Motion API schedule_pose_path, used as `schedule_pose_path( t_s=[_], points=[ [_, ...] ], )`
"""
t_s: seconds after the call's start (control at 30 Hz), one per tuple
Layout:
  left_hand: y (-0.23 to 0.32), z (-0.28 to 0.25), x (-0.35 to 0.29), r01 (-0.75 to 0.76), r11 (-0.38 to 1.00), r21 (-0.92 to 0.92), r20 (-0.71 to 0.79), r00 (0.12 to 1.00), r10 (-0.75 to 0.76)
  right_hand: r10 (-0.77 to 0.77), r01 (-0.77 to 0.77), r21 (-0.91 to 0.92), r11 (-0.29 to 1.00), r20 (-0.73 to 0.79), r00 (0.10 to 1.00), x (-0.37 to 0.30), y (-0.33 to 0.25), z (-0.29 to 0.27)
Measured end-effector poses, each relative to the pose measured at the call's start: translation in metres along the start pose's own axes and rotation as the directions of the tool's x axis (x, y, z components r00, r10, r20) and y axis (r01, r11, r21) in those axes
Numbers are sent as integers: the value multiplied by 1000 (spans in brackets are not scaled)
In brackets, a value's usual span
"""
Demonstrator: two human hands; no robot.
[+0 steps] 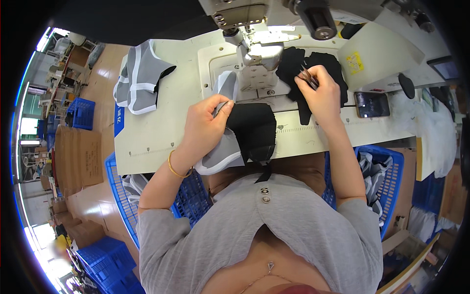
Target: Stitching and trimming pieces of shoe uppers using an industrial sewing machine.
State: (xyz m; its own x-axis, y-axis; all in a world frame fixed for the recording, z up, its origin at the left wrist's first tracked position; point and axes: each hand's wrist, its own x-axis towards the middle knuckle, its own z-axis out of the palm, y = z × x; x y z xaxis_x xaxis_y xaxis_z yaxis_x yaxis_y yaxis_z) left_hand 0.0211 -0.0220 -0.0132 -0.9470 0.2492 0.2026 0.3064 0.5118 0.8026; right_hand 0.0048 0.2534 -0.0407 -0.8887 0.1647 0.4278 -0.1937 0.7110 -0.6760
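Hands (pixel 204 123) apart, gray-black fabric (pixel 253 125) in left, tool (pixel 307 76) in right

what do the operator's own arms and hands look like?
Left grip and right grip are bare human hands, no gloves. A thin gold-toned bangle circles the left wrist; nothing visible worn on the right. Forearms are uncovered; plain grey short sleeves end near the elbows. No cables or markings visible.
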Motion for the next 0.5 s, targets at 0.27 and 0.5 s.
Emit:
schedule_pose_path(
  t_s=[0.27,0.5],
  points=[
    [12,5,-6,-147,989,14,-49,988,148,-342,38,671,741,327,881,-39,-90,-10],
    [20,-7,-14,108,955,-275,123,989,-76,-66,-222,630,745,400,914,-42,-78,3]
  ],
)
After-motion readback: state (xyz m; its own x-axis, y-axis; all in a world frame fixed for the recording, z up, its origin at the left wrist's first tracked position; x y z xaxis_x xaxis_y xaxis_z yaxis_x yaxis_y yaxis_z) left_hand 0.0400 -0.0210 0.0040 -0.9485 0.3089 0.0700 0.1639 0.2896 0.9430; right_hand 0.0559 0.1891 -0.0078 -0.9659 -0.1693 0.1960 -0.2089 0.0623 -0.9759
